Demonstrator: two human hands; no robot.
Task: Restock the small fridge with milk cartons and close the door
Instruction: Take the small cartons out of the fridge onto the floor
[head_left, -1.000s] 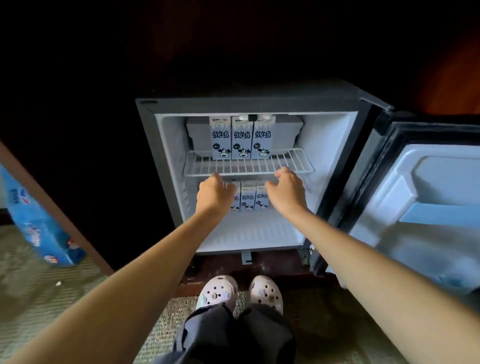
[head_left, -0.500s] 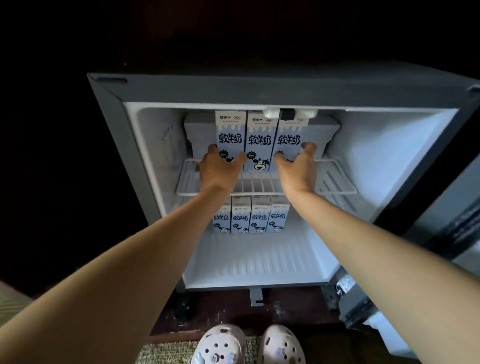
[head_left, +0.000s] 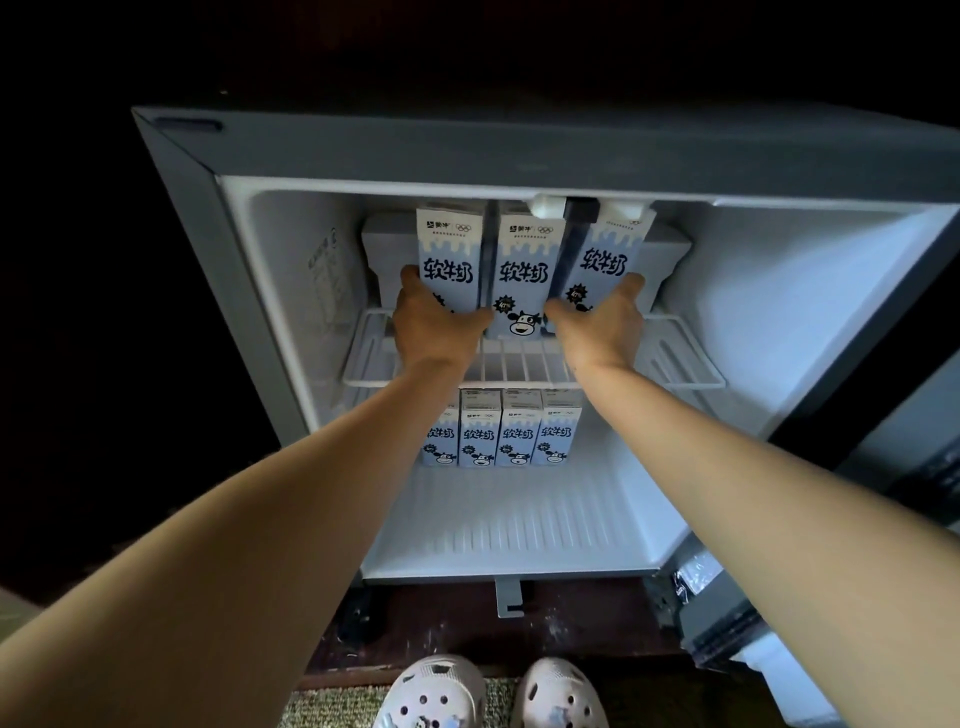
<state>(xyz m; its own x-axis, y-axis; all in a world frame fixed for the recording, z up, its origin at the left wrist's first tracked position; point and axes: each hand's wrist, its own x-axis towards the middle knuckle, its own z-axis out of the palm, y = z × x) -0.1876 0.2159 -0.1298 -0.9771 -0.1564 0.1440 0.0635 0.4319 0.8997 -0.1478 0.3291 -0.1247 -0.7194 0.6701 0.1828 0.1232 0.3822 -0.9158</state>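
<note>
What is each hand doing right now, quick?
Left hand: grips the left carton on the wire shelf.
Right hand: grips the right carton on that shelf.

— Dim all round: the upper and left of the frame are nearly black, only the fridge interior glows pale.
— Edges bow outward, wide-angle; lower corners look soft.

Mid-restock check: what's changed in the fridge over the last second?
Both hands rose from near the front of the wire shelf to the upper row. The left hand now grips the left carton, the right hand the right carton, which leans away from the middle carton. The middle carton and the lower row of cartons stayed put; the fridge is still open.
</note>
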